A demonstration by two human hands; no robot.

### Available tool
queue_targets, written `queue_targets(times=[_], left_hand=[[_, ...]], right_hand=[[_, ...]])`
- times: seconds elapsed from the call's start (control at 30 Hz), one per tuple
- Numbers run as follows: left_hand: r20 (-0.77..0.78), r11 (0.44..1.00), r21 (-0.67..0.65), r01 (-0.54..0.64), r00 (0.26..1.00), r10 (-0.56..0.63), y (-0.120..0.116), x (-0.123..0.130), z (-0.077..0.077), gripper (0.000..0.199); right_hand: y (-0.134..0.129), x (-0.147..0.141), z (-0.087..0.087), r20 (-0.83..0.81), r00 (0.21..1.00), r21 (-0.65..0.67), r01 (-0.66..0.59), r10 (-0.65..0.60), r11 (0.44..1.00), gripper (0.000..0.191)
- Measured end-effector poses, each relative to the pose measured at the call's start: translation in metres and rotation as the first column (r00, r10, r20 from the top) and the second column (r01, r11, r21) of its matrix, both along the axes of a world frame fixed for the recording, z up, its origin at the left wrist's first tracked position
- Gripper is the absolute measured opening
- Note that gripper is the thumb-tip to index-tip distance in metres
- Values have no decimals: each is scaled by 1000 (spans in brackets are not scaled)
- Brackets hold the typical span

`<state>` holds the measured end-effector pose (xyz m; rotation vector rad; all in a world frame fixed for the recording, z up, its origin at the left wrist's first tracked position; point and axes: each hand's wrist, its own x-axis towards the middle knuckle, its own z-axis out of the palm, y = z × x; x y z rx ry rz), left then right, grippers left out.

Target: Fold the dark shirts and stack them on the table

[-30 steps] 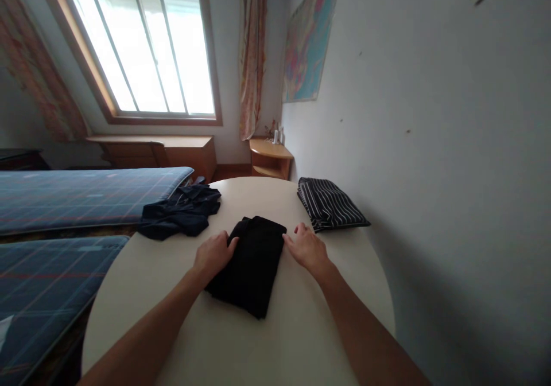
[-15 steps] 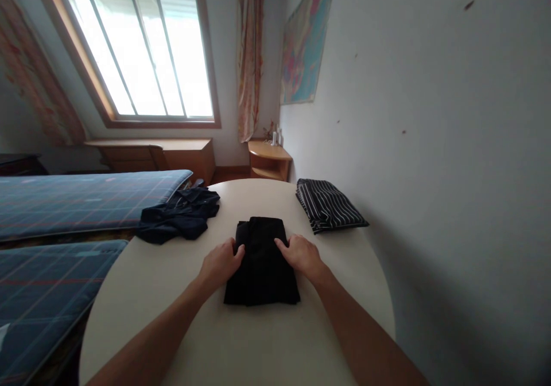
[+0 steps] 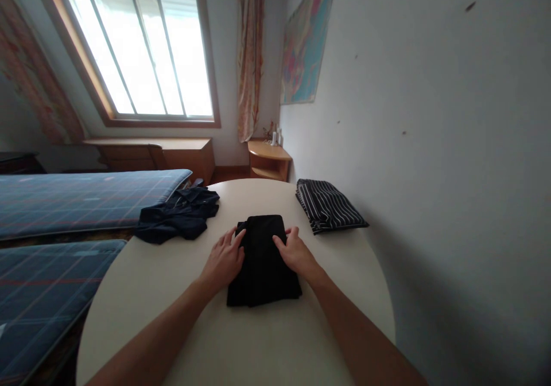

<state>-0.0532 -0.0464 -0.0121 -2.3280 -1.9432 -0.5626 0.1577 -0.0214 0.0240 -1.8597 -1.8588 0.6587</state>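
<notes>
A black folded garment (image 3: 266, 265) lies flat on the white round table (image 3: 258, 346), in front of me. My left hand (image 3: 224, 257) rests along its left edge, fingers stretched forward and slightly apart, the fingertips touching the cloth. At the right edge, my right hand (image 3: 297, 251) has its thumb on top of the cloth and its other fingers curled at the side, partly hidden, pinching the edge. Which kind of garment it is, I cannot tell.
A black-and-white striped folded cloth (image 3: 329, 205) lies at the table's right rear, near the wall. Crumpled dark navy clothing (image 3: 178, 217) lies at the left rear edge. Plaid mattresses (image 3: 86, 202) stand left of the table.
My left hand has loosened from a pinch, its fingers now extended along the edge. The black garment has turned slightly, its lower right corner shifting a little away from me.
</notes>
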Motion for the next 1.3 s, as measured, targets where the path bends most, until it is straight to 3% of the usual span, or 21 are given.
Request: queue_targets(times=[0.13, 0.27, 0.43, 0.63, 0.87, 1.1, 1.2, 1.3], left_hand=[[-9, 999, -14, 34, 999, -35, 8, -1, -9, 51], [-1, 999, -21, 48, 999, -48, 12, -2, -12, 51], [-2, 996, -83, 45, 999, -45, 11, -2, -11, 54], [1, 987, -158, 41, 999, -41, 11, -3, -7, 56], [-20, 979, -195, 53, 998, -58, 13, -3, -6, 54], [-18, 980, -192, 56, 998, -60, 15, -5, -9, 52], [-14, 980, -188, 59, 998, -63, 16, -5, -11, 52], [-17, 982, -183, 53, 998, -57, 18, -5, -11, 52]], right_hand=[[-3, -4, -4, -176, 982, 99, -48, 65, 994, 60], [3, 1, -5, -201, 958, 217, -160, 204, 963, 41], [22, 23, 5, -144, 969, 258, -160, 202, 953, 39], [49, 40, 49, 78, 970, 314, -242, 229, 918, 39], [103, 53, 108, 360, 901, 298, -357, 242, 885, 40], [163, 95, 158, 327, 920, 393, -340, 215, 855, 41], [186, 128, 159, 262, 951, 443, -267, 161, 856, 44], [199, 162, 135, 233, 972, 444, -127, 22, 887, 47]])
